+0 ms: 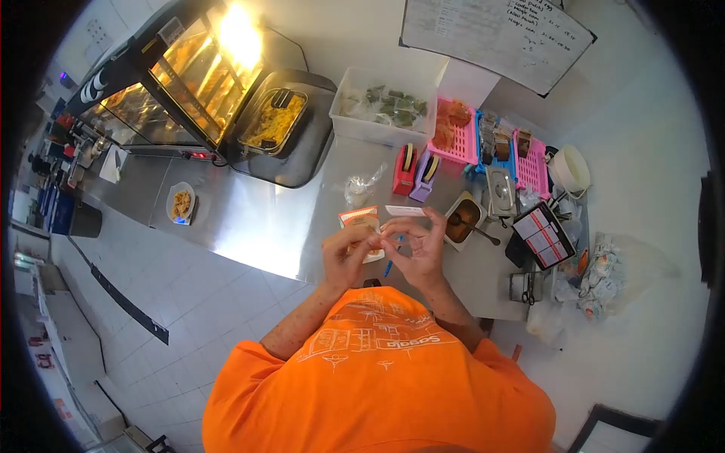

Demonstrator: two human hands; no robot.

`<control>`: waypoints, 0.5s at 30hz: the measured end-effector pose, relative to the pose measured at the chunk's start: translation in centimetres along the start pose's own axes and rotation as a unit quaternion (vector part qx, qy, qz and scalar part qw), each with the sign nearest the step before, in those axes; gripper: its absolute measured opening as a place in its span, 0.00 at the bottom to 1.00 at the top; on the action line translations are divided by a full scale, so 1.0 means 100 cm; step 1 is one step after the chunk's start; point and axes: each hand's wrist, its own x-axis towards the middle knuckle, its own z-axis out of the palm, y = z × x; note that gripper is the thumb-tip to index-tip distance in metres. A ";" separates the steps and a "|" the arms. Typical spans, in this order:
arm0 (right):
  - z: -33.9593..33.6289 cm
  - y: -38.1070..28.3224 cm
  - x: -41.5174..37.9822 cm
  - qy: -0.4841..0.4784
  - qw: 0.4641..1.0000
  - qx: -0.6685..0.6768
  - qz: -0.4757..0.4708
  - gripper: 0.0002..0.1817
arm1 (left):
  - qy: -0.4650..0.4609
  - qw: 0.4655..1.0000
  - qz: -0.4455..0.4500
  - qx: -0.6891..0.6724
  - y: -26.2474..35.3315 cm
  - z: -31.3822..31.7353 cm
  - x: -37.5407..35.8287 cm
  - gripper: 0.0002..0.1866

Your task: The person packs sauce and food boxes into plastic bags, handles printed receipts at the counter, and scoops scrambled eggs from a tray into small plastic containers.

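My left hand (350,254) and my right hand (417,248) meet over the counter's front edge, thumbs and fingertips pinched together. What they hold between them is too small to make out. Beneath and behind my left hand is a paper packet with an orange-red edge (358,214), partly hidden by the fingers. A small white card (405,211) shows just beyond my right fingertips. Below the hands a blue pen-like stick (389,267) is partly covered. A clear plastic bag (364,186) lies a little farther back.
Red (405,171) and purple tape dispensers (425,177) stand behind the hands. To the right are a sauce pan with a ladle (464,220), a tablet (544,235) and scissors (528,290). A plastic bin (384,131), noodle tray (276,121) and lit food warmer (181,83) line the back.
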 end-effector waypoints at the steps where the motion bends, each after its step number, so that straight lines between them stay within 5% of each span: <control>1: 0.001 0.002 0.000 0.003 1.000 -0.008 -0.001 0.37 | 0.010 1.000 -0.005 0.000 0.000 0.002 0.000 0.04; 6: 0.004 0.029 -0.009 -0.020 0.990 -0.133 0.032 0.23 | 0.049 0.993 0.055 0.094 -0.004 0.000 0.000 0.06; 9: 0.010 0.017 -0.004 -0.049 0.972 -0.230 -0.006 0.17 | 0.111 0.993 -0.038 -0.020 -0.032 -0.004 -0.011 0.06; 12: 0.008 0.044 -0.016 -0.044 0.988 -0.140 0.045 0.30 | 0.154 0.983 -0.091 -0.036 -0.038 -0.008 -0.012 0.09; 15: -0.002 0.060 -0.029 -0.032 0.983 -0.096 0.156 0.29 | 0.137 0.973 -0.180 -0.036 -0.040 -0.012 -0.017 0.12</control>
